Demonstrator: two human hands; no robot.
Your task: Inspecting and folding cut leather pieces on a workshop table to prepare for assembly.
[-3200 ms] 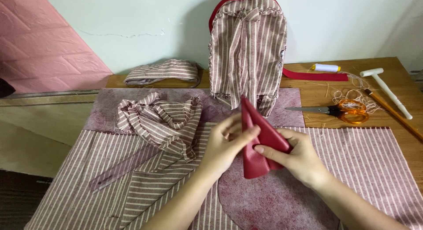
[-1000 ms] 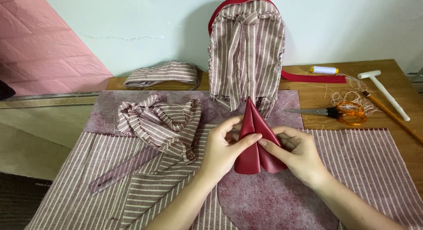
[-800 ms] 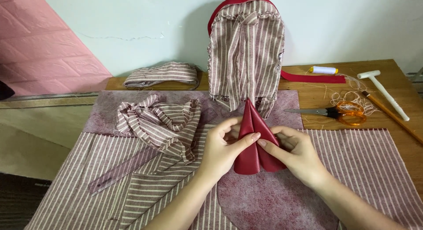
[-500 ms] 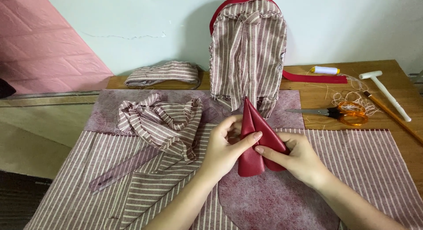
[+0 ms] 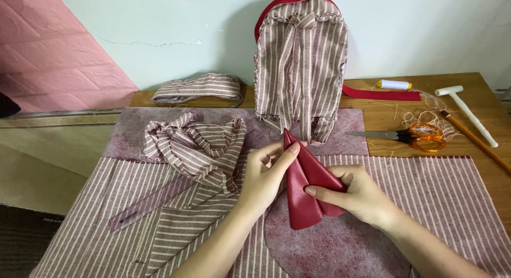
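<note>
Red leather piece (image 5: 306, 190) sits at frame centre, w/ our left hand (image 5: 266, 174) and right hand (image 5: 359, 195) both pinched shut on it. Vs. a few secs ago we've folded it tighter into a cone, tip up toward the striped backpack (image 5: 301, 65), so the shaping looks nearly set.

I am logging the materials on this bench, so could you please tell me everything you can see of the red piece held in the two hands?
The red piece is a dark red sheet, smooth with a slight sheen like faux leather, folded into a cone-like shape. Its pointed tip is up, toward the striped backpack; its rounded wider end hangs low over the mottled pink fabric. The left hand pinches its upper left edge, and the right hand presses fingers across its right side.
</note>
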